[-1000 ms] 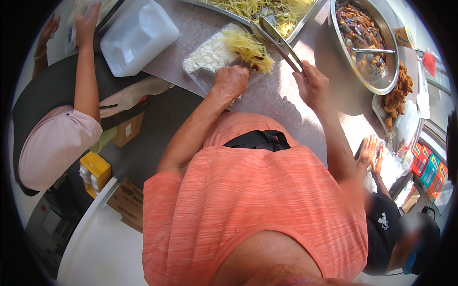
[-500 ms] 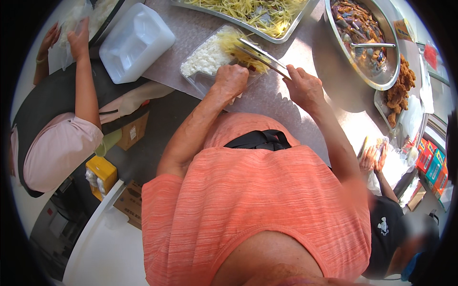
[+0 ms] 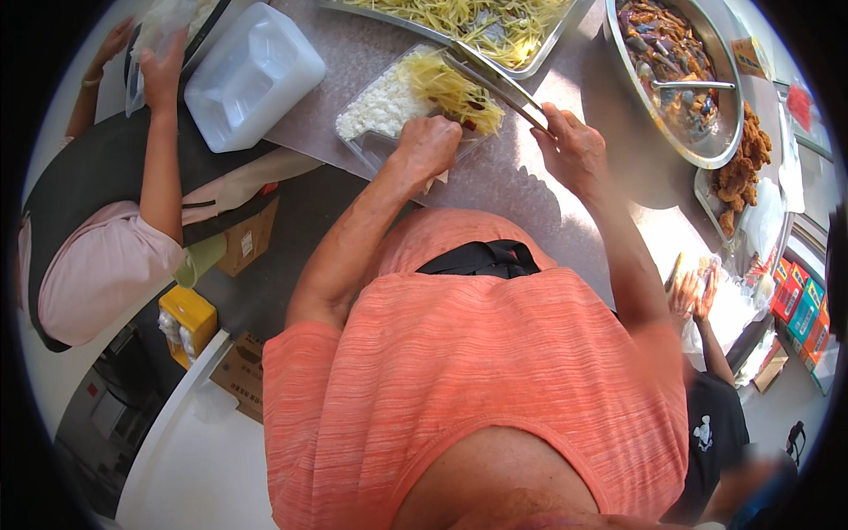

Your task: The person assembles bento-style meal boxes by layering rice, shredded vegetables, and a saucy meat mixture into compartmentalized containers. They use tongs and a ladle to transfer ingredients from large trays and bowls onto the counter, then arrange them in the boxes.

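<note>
Right hand (image 3: 572, 150) gripping tongs (image 3: 495, 78), now lowered over noodles (image 3: 452, 87) at 12 o'clock in clear container (image 3: 389, 146), left hand (image 3: 428, 146) closed steadying its rim; portion landed.

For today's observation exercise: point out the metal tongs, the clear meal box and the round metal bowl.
metal tongs (image 3: 495, 75): head view, middle of the long arms.
clear meal box (image 3: 375, 106): head view, on the rice side.
round metal bowl (image 3: 720, 150): head view, near rim.

Clear tray (image 3: 382, 146) of white rice, yellow shreds — metal tongs (image 3: 495, 78) above.
</note>
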